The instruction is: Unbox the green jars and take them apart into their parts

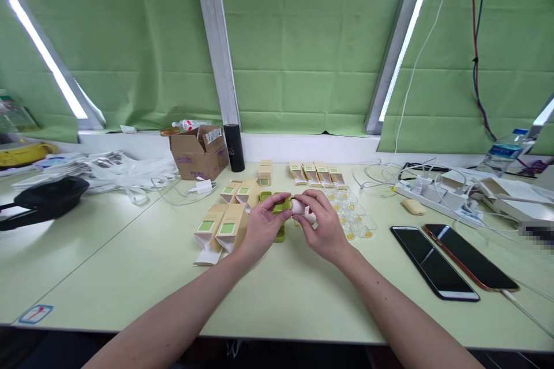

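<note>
Over the middle of the table, my left hand (263, 222) is closed on a small olive-green piece (285, 205). My right hand (324, 225) pinches a white rounded piece (298, 206) that meets the green one. Fingers partly cover both, so I cannot tell whether they are joined. More olive-green pieces (280, 235) lie on the table below and behind my left hand. Several kraft-coloured boxes with green labels (229, 227) stand left of my hands, some with open flaps. Right of my right hand lie several clear plastic pieces with yellow parts (367, 230).
A row of small open boxes (318, 174) stands at the back. Two phones (435, 262) and a power strip (439, 202) with white cables lie to the right. A cardboard box (198, 155), a black bottle (234, 149) and white straps (116, 173) are at back left.
</note>
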Demonstrator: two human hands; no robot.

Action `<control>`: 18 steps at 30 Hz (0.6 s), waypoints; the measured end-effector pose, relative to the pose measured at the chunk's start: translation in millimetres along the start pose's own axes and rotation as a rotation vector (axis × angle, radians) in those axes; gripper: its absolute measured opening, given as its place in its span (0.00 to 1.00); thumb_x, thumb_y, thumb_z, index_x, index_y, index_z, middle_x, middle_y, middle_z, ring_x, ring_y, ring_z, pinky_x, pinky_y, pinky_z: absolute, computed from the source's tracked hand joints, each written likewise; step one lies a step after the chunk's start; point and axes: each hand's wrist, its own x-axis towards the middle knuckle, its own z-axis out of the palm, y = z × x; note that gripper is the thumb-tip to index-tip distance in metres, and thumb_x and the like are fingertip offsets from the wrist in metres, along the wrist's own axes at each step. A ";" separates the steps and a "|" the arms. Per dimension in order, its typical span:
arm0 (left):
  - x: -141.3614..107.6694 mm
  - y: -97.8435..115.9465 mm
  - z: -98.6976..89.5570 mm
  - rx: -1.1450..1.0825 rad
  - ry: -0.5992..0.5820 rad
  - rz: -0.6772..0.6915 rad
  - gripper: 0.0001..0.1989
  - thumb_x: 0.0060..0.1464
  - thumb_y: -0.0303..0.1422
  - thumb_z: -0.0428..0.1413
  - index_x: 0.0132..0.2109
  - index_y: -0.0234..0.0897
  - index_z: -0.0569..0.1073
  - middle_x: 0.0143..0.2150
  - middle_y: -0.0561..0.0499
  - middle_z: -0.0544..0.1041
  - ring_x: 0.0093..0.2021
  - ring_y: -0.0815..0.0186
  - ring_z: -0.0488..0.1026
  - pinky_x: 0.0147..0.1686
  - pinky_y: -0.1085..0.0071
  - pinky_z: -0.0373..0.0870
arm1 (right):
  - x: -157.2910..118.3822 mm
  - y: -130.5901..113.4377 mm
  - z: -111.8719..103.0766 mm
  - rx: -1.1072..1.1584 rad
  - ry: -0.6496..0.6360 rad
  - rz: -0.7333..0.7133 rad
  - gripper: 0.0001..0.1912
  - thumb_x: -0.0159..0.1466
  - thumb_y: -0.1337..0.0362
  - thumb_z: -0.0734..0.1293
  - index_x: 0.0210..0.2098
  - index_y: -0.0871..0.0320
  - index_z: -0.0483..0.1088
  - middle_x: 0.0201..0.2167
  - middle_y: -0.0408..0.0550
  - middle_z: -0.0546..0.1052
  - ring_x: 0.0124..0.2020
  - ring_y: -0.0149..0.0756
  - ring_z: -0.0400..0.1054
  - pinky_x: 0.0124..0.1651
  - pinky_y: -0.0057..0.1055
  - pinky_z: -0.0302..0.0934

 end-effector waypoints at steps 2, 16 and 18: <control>-1.1 1.3 1.9 -0.002 0.007 0.003 0.21 0.48 0.36 0.72 0.50 0.37 0.82 0.53 0.44 0.81 0.51 0.59 0.78 0.51 0.65 0.77 | -0.6 0.7 -0.4 -0.042 -0.012 -0.040 0.18 0.71 0.65 0.64 0.60 0.52 0.67 0.52 0.56 0.71 0.53 0.47 0.72 0.52 0.46 0.74; -9.8 7.6 2.1 0.331 0.046 0.190 0.15 0.55 0.34 0.68 0.50 0.44 0.83 0.53 0.44 0.79 0.49 0.58 0.76 0.39 0.71 0.74 | -1.5 2.9 -0.4 -0.224 -0.022 -0.175 0.19 0.73 0.68 0.60 0.62 0.54 0.65 0.50 0.58 0.74 0.48 0.46 0.74 0.43 0.41 0.73; -10.1 4.9 2.2 0.350 0.025 0.181 0.15 0.57 0.34 0.67 0.52 0.44 0.82 0.53 0.44 0.80 0.45 0.59 0.76 0.37 0.71 0.73 | -1.6 3.6 -0.6 -0.257 -0.035 -0.186 0.19 0.74 0.67 0.60 0.63 0.54 0.65 0.51 0.59 0.75 0.50 0.47 0.74 0.44 0.41 0.73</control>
